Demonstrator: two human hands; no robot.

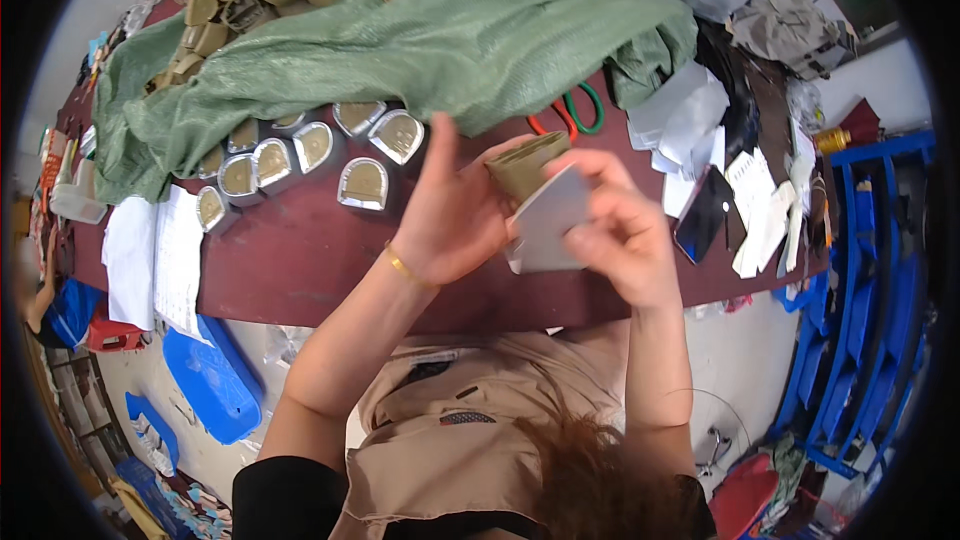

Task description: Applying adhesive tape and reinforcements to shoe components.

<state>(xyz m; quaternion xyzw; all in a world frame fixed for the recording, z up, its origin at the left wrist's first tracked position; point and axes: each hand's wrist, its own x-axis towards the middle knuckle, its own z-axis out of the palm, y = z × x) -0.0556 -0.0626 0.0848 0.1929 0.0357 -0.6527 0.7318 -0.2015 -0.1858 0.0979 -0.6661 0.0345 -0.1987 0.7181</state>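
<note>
right grip (604, 219) pinching grey flat piece (552, 227) above table (480, 302); olive part (524, 172) showing just beyond it, between both grips, long top edge slanting up rightward. left grip (455, 208) flanking olive part, thumb spread, fingertips hidden: cannot tell if holding. silver-rimmed parts (364, 186) resting leftward, green sheet (400, 52) spreading across far side, blue rack (842, 380) standing right.

I wear a black short-sleeved top (290, 498), its sleeves ending above my bare forearms (345, 350). Over it lies a creased beige apron (430, 475) with small dark patches at the front, a slim gold-coloured bracelet (399, 262) circles the wrist of my left hand (450, 225), and loose, wavy hair (590, 470) hangs over the cloth.
</note>
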